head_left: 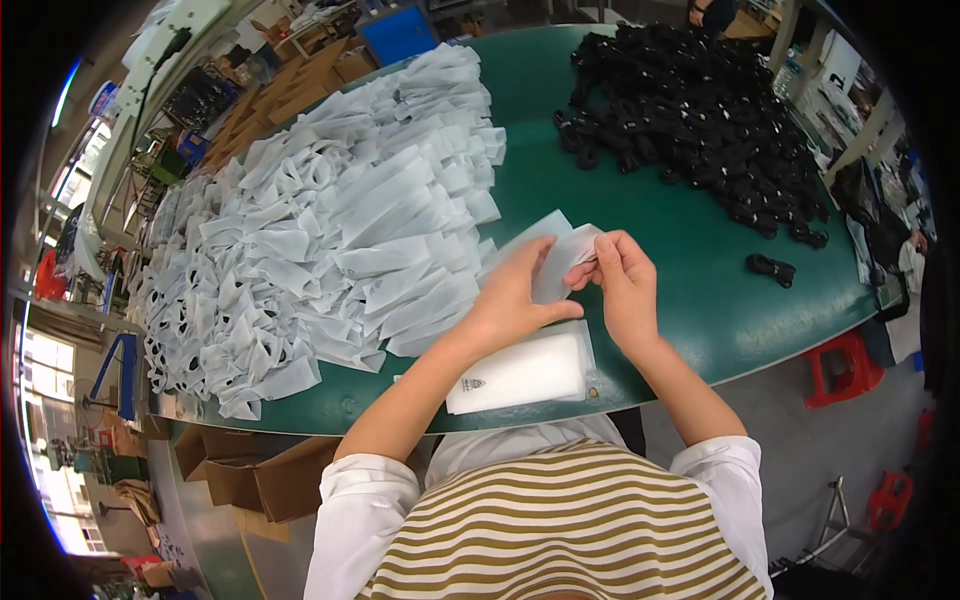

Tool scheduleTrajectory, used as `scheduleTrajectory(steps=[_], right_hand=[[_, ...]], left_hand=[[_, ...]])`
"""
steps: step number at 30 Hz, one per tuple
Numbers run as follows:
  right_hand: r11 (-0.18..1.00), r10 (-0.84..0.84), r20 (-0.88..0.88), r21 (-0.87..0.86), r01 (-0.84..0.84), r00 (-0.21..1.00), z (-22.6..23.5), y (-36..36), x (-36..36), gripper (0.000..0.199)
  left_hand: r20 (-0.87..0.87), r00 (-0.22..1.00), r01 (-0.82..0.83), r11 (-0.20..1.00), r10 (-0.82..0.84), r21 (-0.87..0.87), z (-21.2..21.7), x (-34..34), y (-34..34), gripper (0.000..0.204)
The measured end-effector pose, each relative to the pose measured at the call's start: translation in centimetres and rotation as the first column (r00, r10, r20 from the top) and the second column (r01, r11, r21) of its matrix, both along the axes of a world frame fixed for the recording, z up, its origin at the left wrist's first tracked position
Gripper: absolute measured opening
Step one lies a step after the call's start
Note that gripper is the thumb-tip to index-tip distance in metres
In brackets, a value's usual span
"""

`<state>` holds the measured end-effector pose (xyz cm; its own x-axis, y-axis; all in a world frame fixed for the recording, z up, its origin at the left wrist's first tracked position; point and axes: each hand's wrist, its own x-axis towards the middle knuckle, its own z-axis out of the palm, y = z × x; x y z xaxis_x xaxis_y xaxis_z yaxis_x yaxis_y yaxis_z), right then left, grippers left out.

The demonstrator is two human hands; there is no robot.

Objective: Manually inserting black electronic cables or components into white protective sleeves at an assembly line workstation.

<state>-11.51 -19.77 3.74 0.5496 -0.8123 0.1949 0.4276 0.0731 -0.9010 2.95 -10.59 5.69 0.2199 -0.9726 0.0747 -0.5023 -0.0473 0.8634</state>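
Across most of the view runs a dark green desk (pixel 620 200), its near edge curving above the person's striped top. On its left half, a big heap of translucent white bags (pixel 320 230), flat and long, overlapping in all directions, reaching from the far edge almost to the near one. On the far right, a smaller pile of black bundled cords (pixel 700 110), with one stray black cord bundle (pixel 772 268) lying apart near the desk's right edge. At the near edge, just below the hands, a neat stack of flat white bags (pixel 520 372), rectangular, frosted, with a small dark printed mark at its left corner. Above it, held up off the desk about mid-frame, a single white bag (pixel 560 258): thin, semi-clear, slightly creased, its top end tilted away toward the heap. The left hand (pixel 515 295) has its grip pinched on the bag's lower side, thumb underneath; the right hand (pixel 625 280) has its grip closed on the bag's right edge near the top, fingers curled together. Below the desk at left, open brown cardboard boxes (pixel 250 475) on the floor, contents hard to tell. A red plastic stool (pixel 843 368) stands under the desk's right edge.
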Motion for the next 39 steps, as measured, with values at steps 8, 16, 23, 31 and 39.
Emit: scheduleTrajectory(steps=[8,16,23,31,39], right_hand=[[0.988,-0.067,-0.277,-0.154,0.024,0.959,-3.1,-3.2,-0.6,0.018],[0.995,-0.069,-0.440,-0.095,0.031,0.895,-4.4,-4.1,-6.9,0.016],[0.953,-0.302,-0.423,-0.157,0.259,0.854,-4.3,-4.8,-11.9,0.015],[0.938,-0.251,-0.409,-0.325,0.117,0.877,-4.0,-6.7,-4.6,0.025],[0.877,-0.240,-0.434,-0.481,0.002,0.868,-6.5,-15.4,13.5,0.053]], left_hand=[[0.696,0.709,-0.011,0.988,0.117,-0.155,-4.7,3.1,-2.0,0.058],[0.574,0.795,0.029,0.958,-0.196,0.287,-3.2,4.4,-4.9,0.055],[0.730,0.617,-0.109,0.951,0.294,-0.291,5.2,16.5,-9.7,0.056],[0.819,0.568,-0.079,0.996,0.085,-0.049,-0.1,29.7,-9.6,0.073],[0.755,0.654,-0.047,0.999,0.050,-0.025,0.6,29.6,-8.3,0.049]])
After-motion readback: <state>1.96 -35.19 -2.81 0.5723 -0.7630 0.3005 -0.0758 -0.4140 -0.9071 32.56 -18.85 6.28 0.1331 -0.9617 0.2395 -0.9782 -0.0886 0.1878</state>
